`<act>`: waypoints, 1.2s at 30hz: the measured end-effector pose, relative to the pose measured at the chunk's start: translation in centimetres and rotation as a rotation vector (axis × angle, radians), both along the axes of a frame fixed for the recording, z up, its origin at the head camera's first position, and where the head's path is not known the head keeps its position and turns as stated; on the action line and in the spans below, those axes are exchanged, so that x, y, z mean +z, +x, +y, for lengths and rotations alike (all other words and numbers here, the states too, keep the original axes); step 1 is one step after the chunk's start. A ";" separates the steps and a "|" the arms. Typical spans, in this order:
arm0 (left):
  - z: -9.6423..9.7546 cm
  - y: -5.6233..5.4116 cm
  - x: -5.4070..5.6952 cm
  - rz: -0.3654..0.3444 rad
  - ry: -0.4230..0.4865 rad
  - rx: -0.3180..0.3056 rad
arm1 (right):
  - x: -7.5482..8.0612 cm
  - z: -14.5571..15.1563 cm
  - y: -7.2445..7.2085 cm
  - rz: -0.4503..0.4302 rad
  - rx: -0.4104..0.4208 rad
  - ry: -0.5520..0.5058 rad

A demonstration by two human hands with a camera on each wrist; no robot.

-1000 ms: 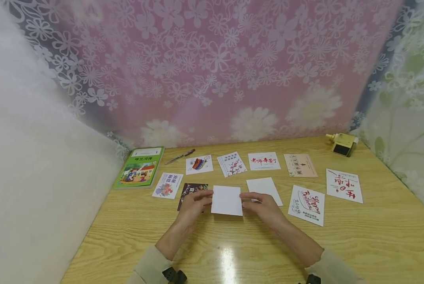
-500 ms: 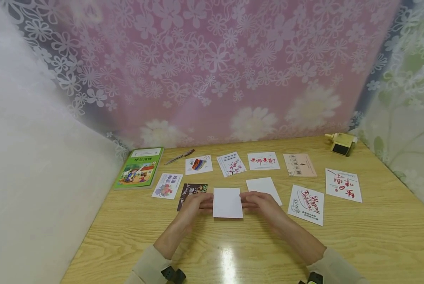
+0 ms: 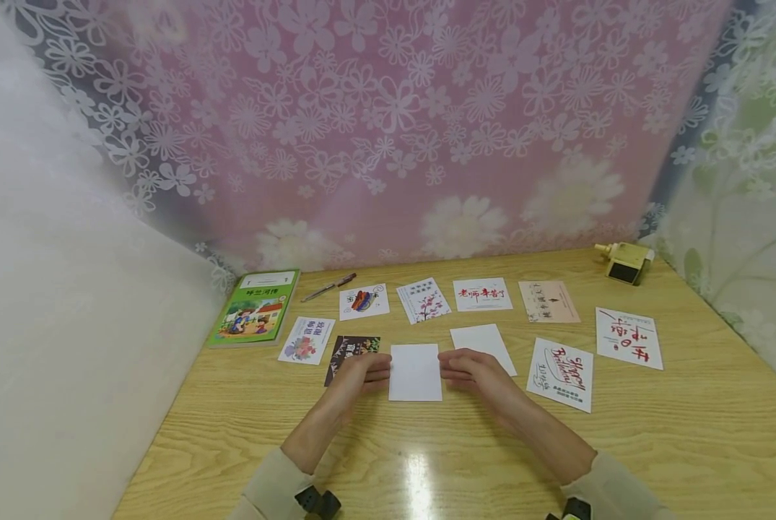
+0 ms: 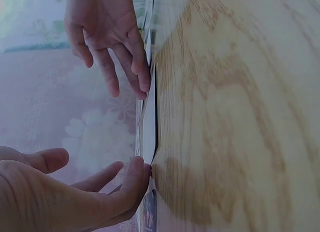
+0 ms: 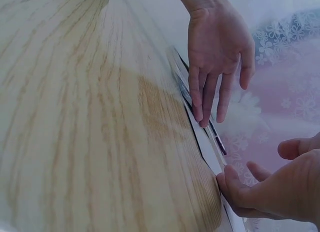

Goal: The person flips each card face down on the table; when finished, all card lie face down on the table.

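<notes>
A blank white square card [image 3: 416,372] lies on the wooden table between my two hands. Beside its left edge rests my left hand [image 3: 355,379], fingertips right at the edge and fingers fairly straight. My right hand [image 3: 481,375] mirrors it at the right edge. Both thumbs stand away from the card in the wrist views, where the left hand [image 4: 75,197] and the right hand [image 5: 280,187] show relaxed fingers near the tabletop. A dark printed card [image 3: 349,352] is partly covered by my left hand. Another blank white card [image 3: 488,345] lies behind my right hand.
Several printed cards surround the hands, among them a birthday card [image 3: 561,375], a flower-bouquet card [image 3: 306,340] and a plum-blossom card [image 3: 424,300]. A green book [image 3: 254,309] lies at left, with a pen [image 3: 329,287] beside it. A yellow object [image 3: 626,262] stands back right.
The blank card was held slightly raised and tilted between both hands. It has come down flat onto the table, a little nearer me, and the fingers now sit loosely at its sides.
</notes>
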State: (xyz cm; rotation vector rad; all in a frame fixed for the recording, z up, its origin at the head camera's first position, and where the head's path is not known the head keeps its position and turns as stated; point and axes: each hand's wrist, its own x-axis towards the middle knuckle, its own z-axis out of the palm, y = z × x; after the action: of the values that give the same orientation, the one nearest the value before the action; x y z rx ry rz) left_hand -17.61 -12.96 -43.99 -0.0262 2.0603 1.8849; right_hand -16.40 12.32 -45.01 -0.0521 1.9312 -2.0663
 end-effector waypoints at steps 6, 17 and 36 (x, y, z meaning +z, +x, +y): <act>0.4 0.1 0.3 0.002 -0.010 0.019 | 0.3 0.4 0.2 -0.011 -0.001 -0.041; 2.9 -0.8 0.9 0.078 0.110 -0.069 | 1.4 4.3 0.1 0.015 -0.024 -0.045; 13.7 0.2 0.5 -0.012 0.277 -0.239 | 0.5 15.8 1.7 0.041 -0.166 -0.424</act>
State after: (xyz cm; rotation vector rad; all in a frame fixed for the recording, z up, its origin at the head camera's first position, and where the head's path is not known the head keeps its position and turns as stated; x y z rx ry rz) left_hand -17.43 0.69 -43.47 0.2635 1.6917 1.9905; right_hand -14.66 28.11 -44.49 -0.0298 1.5299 -2.5708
